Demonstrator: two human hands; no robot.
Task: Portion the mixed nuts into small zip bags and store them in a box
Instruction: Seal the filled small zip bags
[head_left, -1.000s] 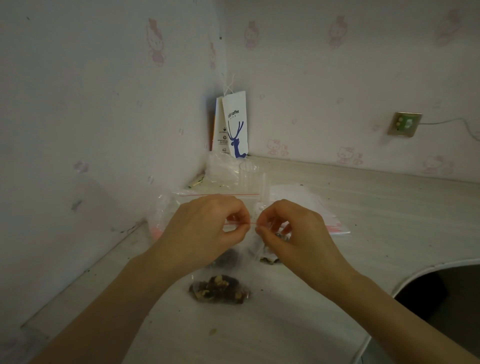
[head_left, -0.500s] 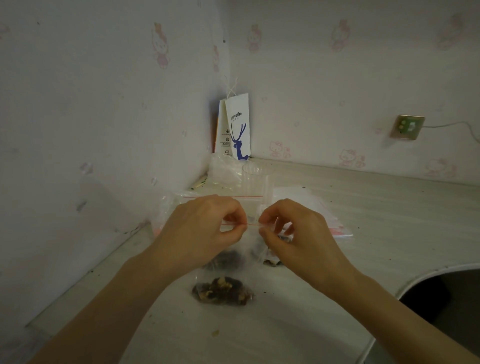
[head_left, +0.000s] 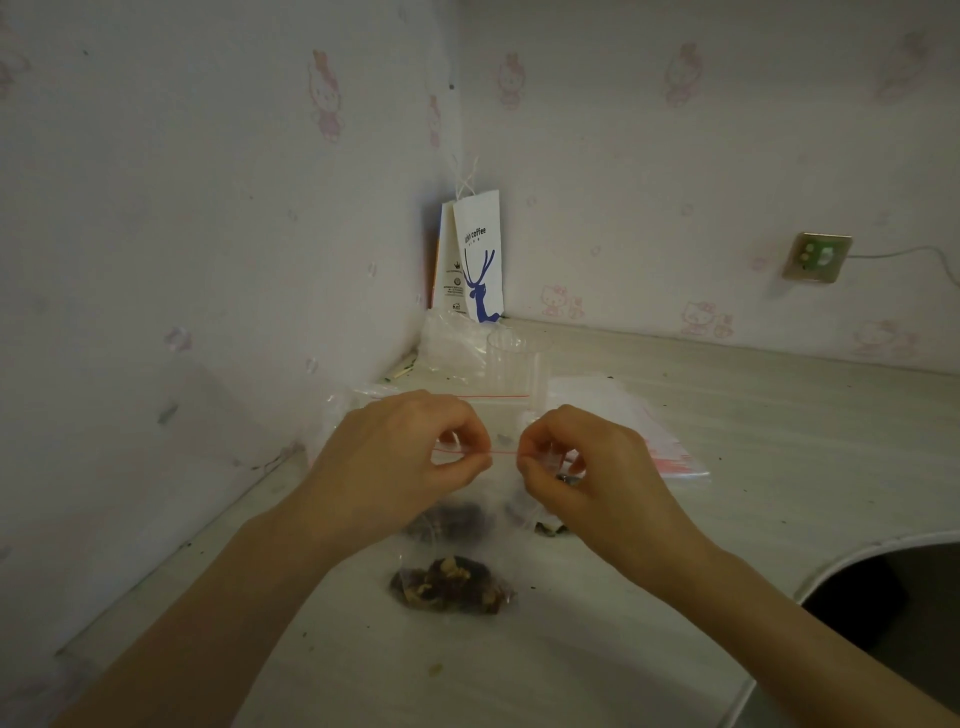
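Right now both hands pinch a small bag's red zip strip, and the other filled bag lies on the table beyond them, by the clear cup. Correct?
Not quite. The left hand and right hand do pinch the red zip strip, but the head view shows the filled bag on the table nearer the person than the hands, not by the clear cup.

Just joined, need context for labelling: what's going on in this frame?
A person pinches the red zip strip of a small zip bag with the left hand and right hand, one at each end, apparently sealing it. Dark nuts sit in its bottom. A filled bag lies on the table nearer the camera. Empty bags and a clear cup sit behind. No box is in view.
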